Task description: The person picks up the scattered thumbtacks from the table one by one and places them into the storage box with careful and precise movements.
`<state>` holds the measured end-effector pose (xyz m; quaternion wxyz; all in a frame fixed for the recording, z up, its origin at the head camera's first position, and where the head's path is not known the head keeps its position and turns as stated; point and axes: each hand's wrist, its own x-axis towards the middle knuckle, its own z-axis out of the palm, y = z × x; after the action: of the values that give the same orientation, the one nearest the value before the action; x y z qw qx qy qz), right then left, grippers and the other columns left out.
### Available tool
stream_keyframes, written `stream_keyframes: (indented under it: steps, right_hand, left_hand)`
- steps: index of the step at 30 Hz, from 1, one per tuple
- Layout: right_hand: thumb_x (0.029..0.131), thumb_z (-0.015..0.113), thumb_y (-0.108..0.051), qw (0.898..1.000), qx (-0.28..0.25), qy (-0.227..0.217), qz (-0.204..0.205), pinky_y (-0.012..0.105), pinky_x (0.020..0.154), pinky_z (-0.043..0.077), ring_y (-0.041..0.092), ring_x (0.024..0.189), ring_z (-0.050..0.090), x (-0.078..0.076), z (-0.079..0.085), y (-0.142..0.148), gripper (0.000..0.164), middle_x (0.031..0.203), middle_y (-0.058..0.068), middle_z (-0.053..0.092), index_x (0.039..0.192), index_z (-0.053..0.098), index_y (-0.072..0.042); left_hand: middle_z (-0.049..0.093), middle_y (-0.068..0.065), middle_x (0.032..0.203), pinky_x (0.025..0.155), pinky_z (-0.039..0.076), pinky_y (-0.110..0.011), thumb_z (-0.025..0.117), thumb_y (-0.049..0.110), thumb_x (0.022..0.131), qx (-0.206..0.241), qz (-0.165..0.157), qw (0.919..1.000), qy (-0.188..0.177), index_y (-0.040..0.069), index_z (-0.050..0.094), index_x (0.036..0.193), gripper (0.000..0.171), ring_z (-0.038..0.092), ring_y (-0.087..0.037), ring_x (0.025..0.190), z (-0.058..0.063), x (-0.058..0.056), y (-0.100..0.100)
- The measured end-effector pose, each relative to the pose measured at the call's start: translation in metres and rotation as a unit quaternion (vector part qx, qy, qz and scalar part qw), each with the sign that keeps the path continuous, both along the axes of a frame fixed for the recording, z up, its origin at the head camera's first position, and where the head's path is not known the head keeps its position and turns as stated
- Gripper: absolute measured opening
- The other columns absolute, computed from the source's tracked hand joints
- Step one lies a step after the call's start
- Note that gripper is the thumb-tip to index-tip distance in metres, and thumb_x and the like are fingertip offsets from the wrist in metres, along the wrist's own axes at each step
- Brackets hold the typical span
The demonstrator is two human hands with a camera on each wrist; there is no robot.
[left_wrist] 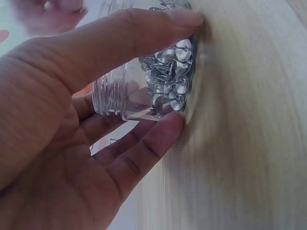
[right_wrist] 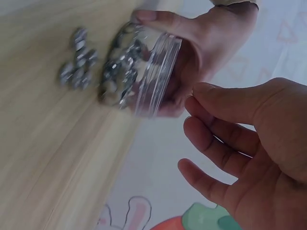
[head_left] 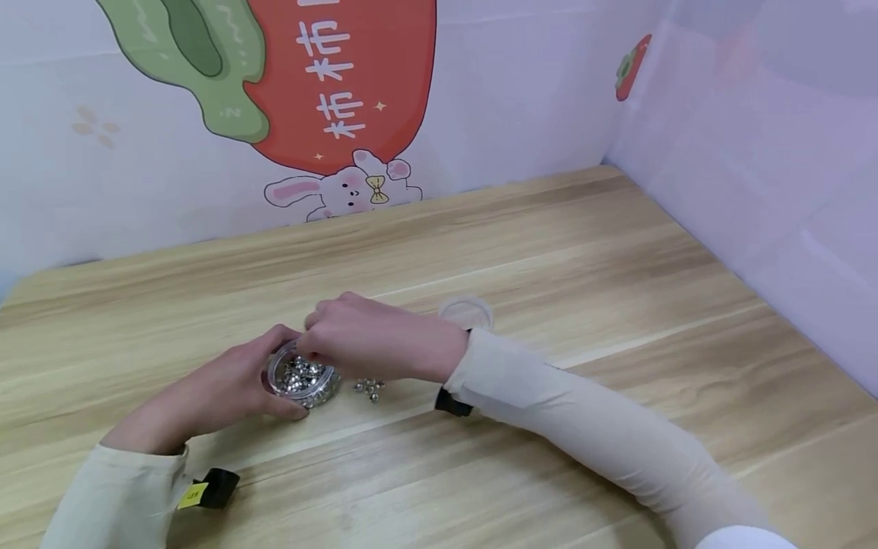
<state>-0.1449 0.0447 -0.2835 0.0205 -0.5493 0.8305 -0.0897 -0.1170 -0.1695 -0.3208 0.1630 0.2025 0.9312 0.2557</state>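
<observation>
A clear plastic jar (head_left: 321,396) of silver thumbtacks (left_wrist: 170,72) stands upright and uncovered on the wooden table. My left hand (head_left: 233,385) grips the jar from the left, its thumb (left_wrist: 129,36) along the near wall and the other fingers round the far side. Above the jar's mouth is my right hand (right_wrist: 249,129). Its thumb and index fingertip pinch together on a tiny bright bit, seemingly a thumbtack mostly hidden by the fingertips; the other fingers are loosely bent. Several loose thumbtacks (head_left: 370,387) lie in a small cluster just right of the jar.
A clear round lid (head_left: 466,311) lies on the table (head_left: 590,252) beyond my right wrist. Behind the table rises a white wall covering (head_left: 521,91) printed with a large red fruit and a rabbit. Another pale wall (head_left: 775,168) borders the right edge.
</observation>
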Motion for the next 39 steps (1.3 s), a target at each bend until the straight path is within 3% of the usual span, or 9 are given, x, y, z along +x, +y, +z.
stream_keyframes:
  steps: [6,9,13,21,23,25,29,32,39]
  right_hand:
    - [0.097,0.060,-0.017,1.000,-0.016,0.014,0.014,0.030,0.090,0.050,0.011,0.099,0.059,0.002,0.002,-0.021,0.022,0.111,-0.004,0.072,0.116,0.071,-0.018]
    - [0.098,0.057,-0.014,1.000,-0.009,0.015,0.004,0.031,0.090,0.050,0.012,0.100,0.058,0.003,0.001,-0.022,0.028,0.117,-0.003,0.070,0.124,0.066,-0.021]
    - [0.096,0.055,-0.008,1.000,-0.004,0.013,-0.006,0.030,0.087,0.050,0.013,0.097,0.055,0.004,-0.001,-0.021,0.034,0.114,-0.003,0.069,0.126,0.064,-0.020]
    - [0.096,0.059,-0.017,1.000,-0.011,0.018,-0.018,0.031,0.090,0.048,0.013,0.097,0.055,0.006,-0.002,-0.019,0.026,0.109,-0.002,0.068,0.122,0.065,-0.013]
    - [0.094,0.062,-0.027,0.999,-0.006,0.024,-0.023,0.035,0.098,0.045,0.017,0.109,0.054,0.007,-0.002,-0.018,0.039,0.124,0.002,0.063,0.132,0.058,-0.016]
    - [0.090,0.066,-0.040,0.999,0.000,0.031,-0.028,0.042,0.106,0.038,0.025,0.124,0.046,0.007,-0.002,-0.017,0.061,0.143,0.007,0.050,0.143,0.045,-0.019]
    - [0.082,0.061,-0.064,0.998,0.009,0.052,-0.026,0.054,0.116,0.020,0.034,0.144,0.015,0.007,-0.004,-0.016,0.096,0.162,0.010,0.015,0.155,0.015,-0.023]
    - [0.080,0.057,-0.070,0.998,0.012,0.059,-0.018,0.057,0.116,0.015,0.033,0.145,0.006,0.007,-0.005,-0.017,0.100,0.163,0.009,0.009,0.156,0.009,-0.024]
    - [0.079,0.056,-0.072,0.997,0.014,0.076,-0.007,0.057,0.116,0.015,0.031,0.145,0.010,0.007,-0.005,-0.020,0.100,0.162,0.010,0.013,0.155,0.014,-0.023]
  left_hand:
    - [0.063,-0.009,0.110,0.079,0.049,-0.046,0.083,0.047,0.068,0.015,-0.007,0.9999,0.004,0.006,0.040,0.136,0.090,0.058,-0.022,0.095,-0.002,0.001,-0.003]
    - [0.063,-0.009,0.108,0.077,0.050,-0.045,0.084,0.044,0.068,0.021,-0.013,0.9997,0.005,0.004,0.046,0.128,0.081,0.057,-0.022,0.092,-0.003,0.000,-0.003]
    - [0.063,-0.009,0.106,0.077,0.049,-0.045,0.084,0.042,0.068,0.026,-0.015,0.9996,-0.003,0.004,0.047,0.125,0.078,0.057,-0.022,0.091,-0.004,-0.001,-0.003]
    - [0.065,-0.008,0.107,0.080,0.049,-0.047,0.085,0.041,0.068,0.031,-0.020,0.9993,-0.001,0.004,0.049,0.121,0.074,0.058,-0.021,0.093,-0.006,0.000,-0.002]
    - [0.065,-0.009,0.109,0.080,0.050,-0.047,0.084,0.040,0.068,0.034,-0.020,0.9992,-0.001,0.003,0.048,0.123,0.075,0.059,-0.020,0.091,-0.006,0.000,-0.002]
    - [0.066,-0.010,0.111,0.080,0.051,-0.049,0.084,0.039,0.068,0.038,-0.020,0.9991,0.004,0.003,0.048,0.126,0.077,0.061,-0.019,0.091,-0.006,0.001,-0.003]
    - [0.066,-0.010,0.116,0.086,0.050,-0.055,0.082,0.031,0.073,0.041,-0.012,0.9991,0.008,0.006,0.048,0.129,0.070,0.063,-0.022,0.097,-0.006,0.002,-0.002]
    - [0.065,-0.010,0.119,0.089,0.048,-0.059,0.081,0.025,0.076,0.043,-0.014,0.9988,0.018,0.007,0.049,0.130,0.065,0.061,-0.026,0.105,-0.006,0.003,-0.003]
    - [0.062,-0.011,0.124,0.087,0.048,-0.056,0.082,0.017,0.073,0.057,-0.035,0.9970,0.039,0.008,0.049,0.132,0.068,0.058,-0.026,0.105,-0.004,0.000,-0.005]
